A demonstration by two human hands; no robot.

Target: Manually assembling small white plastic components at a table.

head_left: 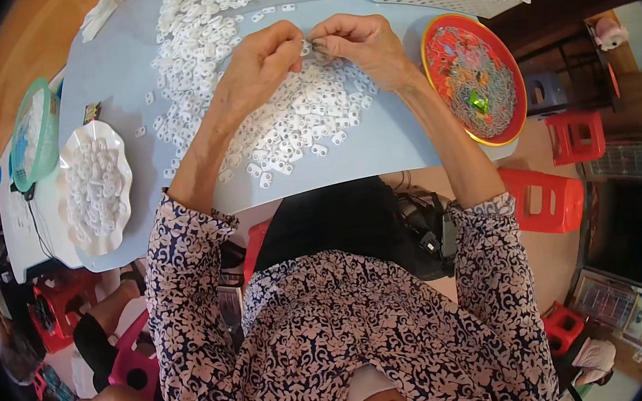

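On the blue-grey table [116, 77]: spread-out pile of white pieces [290, 129], red bowl [508, 59] of grey chains to its right; left hand [263, 62] and right hand [367, 47] over pile, pinching one tiny item [306, 47], too small to identify

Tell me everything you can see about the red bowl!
The red bowl is shallow, with a yellow rim and a shiny surface; its material is unclear. It sits upright on the right side of the table, beside the right forearm; I can't tell whether they touch. Inside lies a tangle of grey chain-like pieces, with a shiny green scrap on top.
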